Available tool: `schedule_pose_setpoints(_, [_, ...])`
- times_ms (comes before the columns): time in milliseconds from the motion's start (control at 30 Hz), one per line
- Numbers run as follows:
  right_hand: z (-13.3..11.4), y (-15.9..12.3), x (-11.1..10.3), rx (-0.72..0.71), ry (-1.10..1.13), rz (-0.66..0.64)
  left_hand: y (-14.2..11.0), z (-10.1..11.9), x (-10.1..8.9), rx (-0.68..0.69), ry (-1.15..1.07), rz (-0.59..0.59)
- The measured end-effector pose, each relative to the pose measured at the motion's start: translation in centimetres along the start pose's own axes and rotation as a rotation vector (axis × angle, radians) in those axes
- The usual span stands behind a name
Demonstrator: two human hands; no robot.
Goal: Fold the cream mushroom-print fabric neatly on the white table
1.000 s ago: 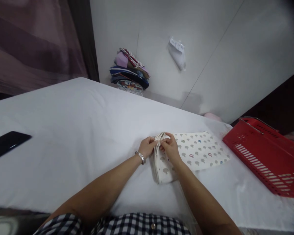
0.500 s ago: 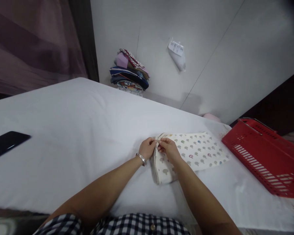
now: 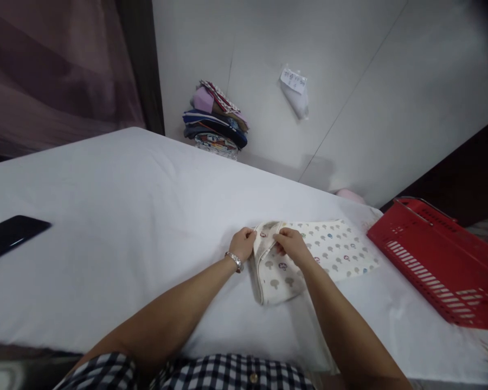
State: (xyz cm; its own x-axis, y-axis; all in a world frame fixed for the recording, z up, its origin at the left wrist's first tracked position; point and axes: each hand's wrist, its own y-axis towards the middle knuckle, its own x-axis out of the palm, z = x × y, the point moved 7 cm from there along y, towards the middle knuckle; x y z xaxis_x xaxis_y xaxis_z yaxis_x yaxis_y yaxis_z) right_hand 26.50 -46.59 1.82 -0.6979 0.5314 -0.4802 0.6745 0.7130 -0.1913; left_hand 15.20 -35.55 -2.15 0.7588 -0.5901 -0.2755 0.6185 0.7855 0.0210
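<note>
A folded cream cloth [image 3: 335, 249] with grey mushroom-like prints and a few coloured ones lies lengthwise on the white-covered table [image 3: 138, 227]. My left hand [image 3: 243, 244], with a silver bracelet at the wrist, pinches the upper left edge of this cloth. Thumb and fingers of my right hand [image 3: 293, 245] grip the top layer a little further right. Between the two hands that layer is lifted and folded back, showing printed fabric inside. The cloth's right end rests flat, close to the red basket.
A red plastic basket [image 3: 435, 260] sits at the table's right. Far left lies a flat, dark, glossy object [image 3: 14, 235]. Beyond the table's far edge stands a stack of folded clothes [image 3: 215, 122]. A clear bag with a written label [image 3: 295, 92] lies on the grey floor.
My right hand has moved right, away from my left, drawing the top layer of the cloth with it. The cloth's left edges have parted. My left hand has barely moved.
</note>
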Motion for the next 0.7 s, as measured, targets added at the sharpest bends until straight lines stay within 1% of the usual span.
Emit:
schedule_pose_setpoints(67, [-0.5,0.1,-0.4,-0.024,-0.167,0.004,-0.4,0.7,0.0,0.040,0.018,0.004])
schedule_pose_setpoints(133, [-0.9,0.4,0.0,-0.049,-0.279,-0.020,-1.0,2.0,0.0,0.146,0.055,-0.002])
schedule_pose_setpoints(200, [-1.4,0.6,0.8,-0.069,-0.287,-0.055,-1.7,3.1,0.1,0.249,0.086,-0.012])
schedule_pose_setpoints(267, [-1.8,0.7,1.6,-0.073,-0.211,-0.081,-2.0,3.6,0.0,0.302,0.086,-0.028])
schedule_pose_setpoints(333, [-2.0,0.8,2.0,-0.054,-0.117,-0.093,-2.1,3.7,-0.1,0.316,0.078,-0.040])
schedule_pose_setpoints(467, [-2.1,0.6,2.0,-0.021,0.024,-0.130,-2.0,3.6,-0.2,0.314,0.113,-0.049])
schedule_pose_setpoints(567, [-2.0,0.6,1.9,-0.040,0.091,-0.163,-2.0,3.5,-0.2,0.278,0.151,-0.057])
schedule_pose_setpoints(700, [-1.3,0.9,2.1,-0.061,0.119,-0.153,-1.6,2.8,-0.1,0.208,0.184,-0.068])
